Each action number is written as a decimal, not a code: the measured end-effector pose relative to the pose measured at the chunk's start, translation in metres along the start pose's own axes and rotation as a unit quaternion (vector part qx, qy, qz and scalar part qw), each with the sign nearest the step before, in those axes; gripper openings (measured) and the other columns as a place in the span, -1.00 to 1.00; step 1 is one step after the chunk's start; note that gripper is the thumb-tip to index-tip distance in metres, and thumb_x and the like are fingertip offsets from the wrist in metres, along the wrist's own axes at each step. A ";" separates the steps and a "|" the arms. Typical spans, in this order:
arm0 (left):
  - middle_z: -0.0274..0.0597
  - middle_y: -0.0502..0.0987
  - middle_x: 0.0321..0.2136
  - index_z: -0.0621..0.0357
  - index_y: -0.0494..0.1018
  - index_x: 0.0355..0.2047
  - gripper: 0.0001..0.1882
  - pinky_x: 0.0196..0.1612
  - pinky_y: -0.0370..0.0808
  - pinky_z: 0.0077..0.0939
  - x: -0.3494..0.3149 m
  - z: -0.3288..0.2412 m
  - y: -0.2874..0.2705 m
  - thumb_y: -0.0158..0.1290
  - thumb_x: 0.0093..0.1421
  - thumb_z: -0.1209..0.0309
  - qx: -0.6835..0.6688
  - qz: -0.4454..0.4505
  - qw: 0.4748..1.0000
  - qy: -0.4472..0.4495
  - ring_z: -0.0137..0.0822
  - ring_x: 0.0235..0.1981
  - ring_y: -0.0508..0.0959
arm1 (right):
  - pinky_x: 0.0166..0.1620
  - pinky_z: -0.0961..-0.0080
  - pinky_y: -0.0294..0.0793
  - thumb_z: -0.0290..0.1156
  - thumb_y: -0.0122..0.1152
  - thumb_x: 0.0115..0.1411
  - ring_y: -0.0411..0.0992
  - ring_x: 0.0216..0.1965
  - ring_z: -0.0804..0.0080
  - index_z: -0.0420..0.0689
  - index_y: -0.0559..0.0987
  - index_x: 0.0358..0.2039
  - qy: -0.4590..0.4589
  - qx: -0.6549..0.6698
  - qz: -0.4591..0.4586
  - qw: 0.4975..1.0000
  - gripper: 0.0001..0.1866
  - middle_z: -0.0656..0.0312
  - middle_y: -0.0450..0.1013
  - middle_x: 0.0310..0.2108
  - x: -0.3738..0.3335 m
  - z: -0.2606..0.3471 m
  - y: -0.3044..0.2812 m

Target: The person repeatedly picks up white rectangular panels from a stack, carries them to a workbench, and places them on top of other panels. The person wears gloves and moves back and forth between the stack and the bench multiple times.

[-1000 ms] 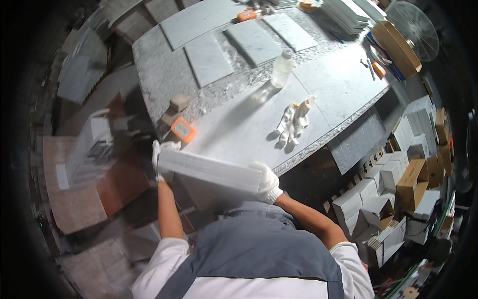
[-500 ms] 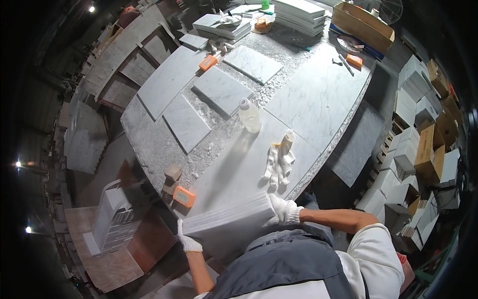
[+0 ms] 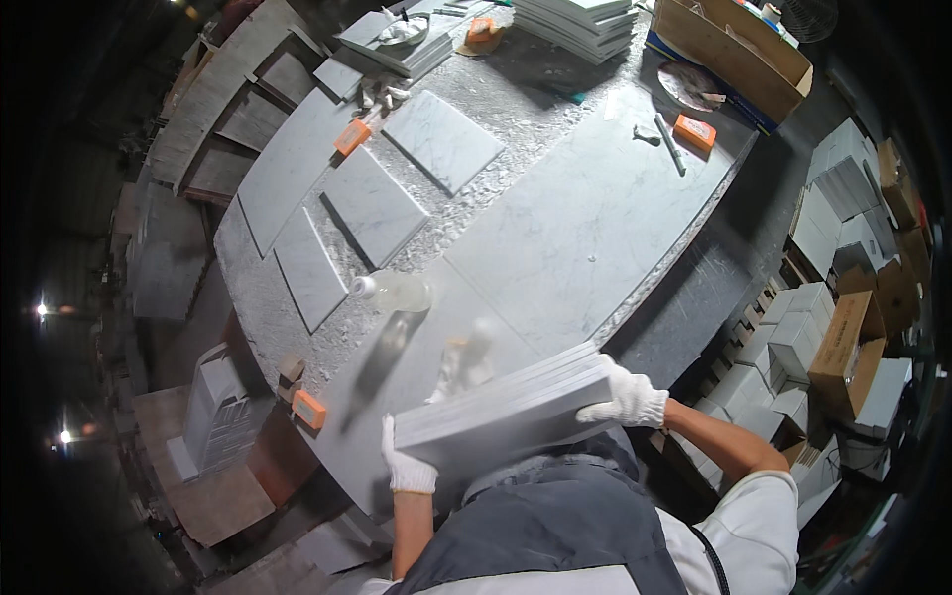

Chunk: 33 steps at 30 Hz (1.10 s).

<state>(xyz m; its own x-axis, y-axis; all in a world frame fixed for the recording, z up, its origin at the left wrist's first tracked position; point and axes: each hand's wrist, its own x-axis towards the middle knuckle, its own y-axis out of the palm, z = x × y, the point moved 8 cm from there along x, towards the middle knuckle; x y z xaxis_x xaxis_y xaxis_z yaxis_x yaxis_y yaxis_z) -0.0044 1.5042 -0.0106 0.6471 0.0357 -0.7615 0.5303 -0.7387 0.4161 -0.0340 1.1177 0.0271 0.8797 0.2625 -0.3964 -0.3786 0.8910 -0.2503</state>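
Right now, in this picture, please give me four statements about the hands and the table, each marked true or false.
1. The left hand and right hand hold a stack of slabs between them. True.
2. Both hands are bare. False: they wear white gloves.
3. An open cardboard box sits at the far right of the table. True.
4. The bottle is in the right hand. False: neither hand touches it.
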 end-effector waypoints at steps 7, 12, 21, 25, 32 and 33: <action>-0.15 0.62 -0.15 0.16 0.54 -0.03 -0.57 -0.03 0.56 -0.17 0.066 0.078 0.138 0.09 0.30 0.07 0.134 -0.045 0.990 0.009 -0.15 -0.12 0.60 | 0.19 0.30 0.41 -0.20 0.49 0.11 0.43 0.09 0.36 -0.26 0.36 0.23 -0.010 0.331 -0.182 0.926 -0.23 0.10 0.49 0.07 -0.056 -0.091 -0.100; -0.06 0.60 -0.10 0.17 0.50 0.01 -0.51 -0.04 0.59 -0.21 0.095 0.128 0.255 -0.01 0.37 -0.01 0.259 -0.039 0.959 -0.107 -0.12 -0.11 0.61 | 0.02 0.44 0.49 -0.27 0.40 0.22 0.45 -0.06 0.44 -0.23 0.42 0.14 0.078 0.402 -0.310 0.858 -0.44 0.23 0.50 -0.06 -0.088 -0.181 -0.100; 0.04 0.20 0.38 0.26 0.21 0.37 -0.07 0.41 0.10 -0.28 0.139 0.153 0.406 -0.11 0.31 -0.31 0.580 0.107 0.806 -0.047 -0.17 0.40 0.16 | -0.01 0.50 0.45 0.14 0.32 0.22 0.45 -0.14 0.51 -0.14 0.53 0.09 0.246 0.483 -0.373 0.753 -0.34 0.34 0.52 -0.12 -0.066 -0.266 -0.047; 0.07 0.23 0.37 0.29 0.24 0.36 -0.04 0.42 0.08 -0.33 0.156 0.171 0.420 -0.15 0.31 -0.35 0.607 0.104 0.784 -0.075 -0.15 0.39 0.20 | 0.03 0.43 0.49 0.21 0.31 0.20 0.47 -0.06 0.46 -0.14 0.52 0.12 0.180 0.490 -0.468 0.712 -0.28 0.32 0.53 -0.07 -0.056 -0.276 -0.053; 0.10 0.19 0.39 0.09 0.31 0.34 -0.15 0.41 0.08 -0.26 0.143 0.161 0.436 -0.38 0.38 -0.33 0.739 0.177 0.649 0.017 -0.04 0.41 0.20 | 0.18 0.34 0.48 -0.04 0.06 0.38 0.45 0.11 0.32 -0.20 0.42 0.23 0.209 0.585 -0.403 0.673 -0.42 0.16 0.46 0.14 -0.050 -0.262 -0.047; 0.13 0.26 0.32 0.09 0.36 0.29 -0.19 0.38 0.14 -0.25 0.143 0.156 0.436 -0.34 0.39 -0.30 0.759 0.163 0.629 0.042 -0.02 0.35 0.26 | 0.21 0.43 0.46 -0.25 -0.15 0.52 0.43 0.16 0.36 -0.25 0.43 0.24 0.229 0.590 -0.397 0.665 -0.56 0.12 0.44 0.18 -0.050 -0.260 -0.045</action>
<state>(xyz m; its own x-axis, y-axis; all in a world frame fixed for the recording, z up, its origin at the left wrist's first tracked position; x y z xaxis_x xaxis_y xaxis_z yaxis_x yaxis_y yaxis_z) 0.2343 1.0821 -0.0154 0.6464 -0.2960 -0.7032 -0.7309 -0.5046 -0.4595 -0.1356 0.9680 -0.1709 0.3847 -0.3642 -0.8481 0.8797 0.4229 0.2174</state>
